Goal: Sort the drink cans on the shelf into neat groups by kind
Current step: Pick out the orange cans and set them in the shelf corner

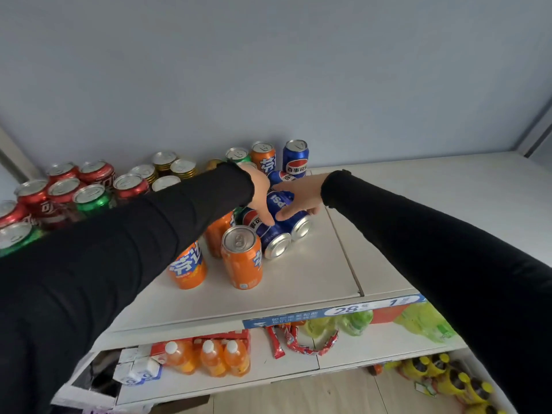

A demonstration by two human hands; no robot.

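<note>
Head view:
L hand [260, 195]: fingers curled round a lying blue can [263, 231], mid shelf [313, 273].
R hand [298, 198]: grips second lying blue can [294, 218], touching the 1st.
Orange cans [242, 258]: upright, just in front.
Red cans [64, 189]: grouped far left.

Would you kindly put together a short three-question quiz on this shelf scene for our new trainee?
1. True or false: the two blue cans under the hands lie on their sides.
2. Multiple choice: which can stands upright nearest the shelf's front edge? A) a red can B) an orange can C) a gold can
3. Short answer: which colour of can stands among the red cans at the left?

Key
1. True. The left hand and right hand rest on them, and their silver bases face the camera.
2. B, the orange can.
3. Green.
</note>
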